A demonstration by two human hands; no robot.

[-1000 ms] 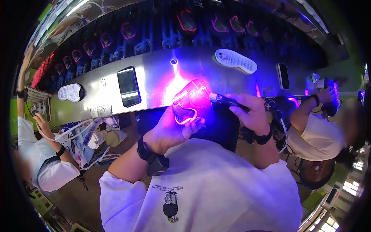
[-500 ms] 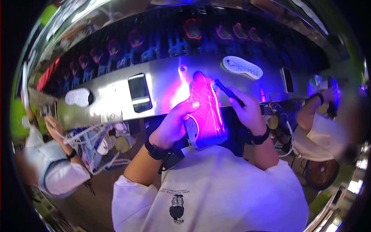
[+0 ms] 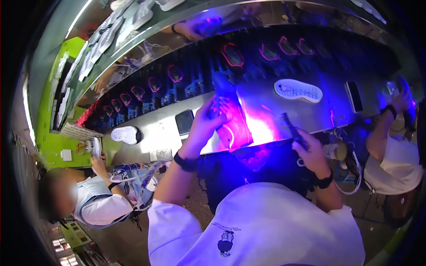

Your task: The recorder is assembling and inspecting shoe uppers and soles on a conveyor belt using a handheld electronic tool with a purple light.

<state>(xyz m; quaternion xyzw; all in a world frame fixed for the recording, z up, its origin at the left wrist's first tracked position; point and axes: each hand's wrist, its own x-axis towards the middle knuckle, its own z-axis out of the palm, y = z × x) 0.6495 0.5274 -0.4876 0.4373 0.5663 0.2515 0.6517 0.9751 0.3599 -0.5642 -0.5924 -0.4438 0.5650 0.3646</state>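
Observation:
A shoe upper (image 3: pixel 235 122), lit pink and blue, is tilted over the near edge of the metal bench. Its blue end points away from me. My left hand (image 3: pixel 206 124) wraps around its left side, with the thumb across the surface. My right hand (image 3: pixel 312 153) grips a slim dark brush (image 3: pixel 289 124), whose head points up and to the left. The brush is apart from the shoe upper, out to its right. Beyond it on the bench lies a white shoe sole (image 3: pixel 298 91).
A phone (image 3: pixel 354 97) lies at the right, and a dark flat device (image 3: pixel 184 123) at the left. Another sole (image 3: pixel 124 135) rests farther left. A row of pink-rimmed pieces (image 3: pixel 175 74) lines the far side. People work at both sides, one with a hand (image 3: pixel 401 101) over the bench.
The shoe upper and my left hand have moved farther over the bench. My right hand has drawn the brush away from the shoe, to the right. The whole view has shifted.

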